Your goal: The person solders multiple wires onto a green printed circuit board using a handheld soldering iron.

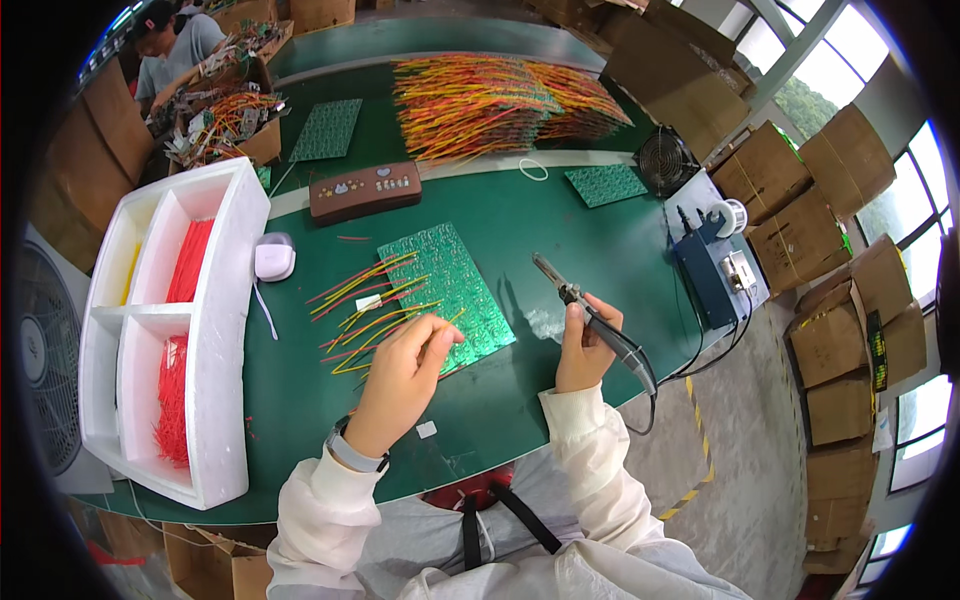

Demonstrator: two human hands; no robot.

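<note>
A green circuit board panel (465, 285) lies at an angle on the green table. Along its left edge, several red and yellow wires (350, 295) stick out to the left. Over the panel's lower left edge, my left hand (405, 365) has its fingers curled together in a pinch; whatever is between the fingertips is too small to make out. To the right of the panel, my right hand (588, 350) grips a soldering iron (622, 345) by its dark handle. The iron's metal tip points up and left, apart from the board.
On the left stands a white foam box (235, 350) with red and yellow wires. A brown pencil case (365, 192), a pile of wired boards (480, 105) and a small black fan (665, 160) lie farther back. At right sits a blue soldering station (705, 280) with cables.
</note>
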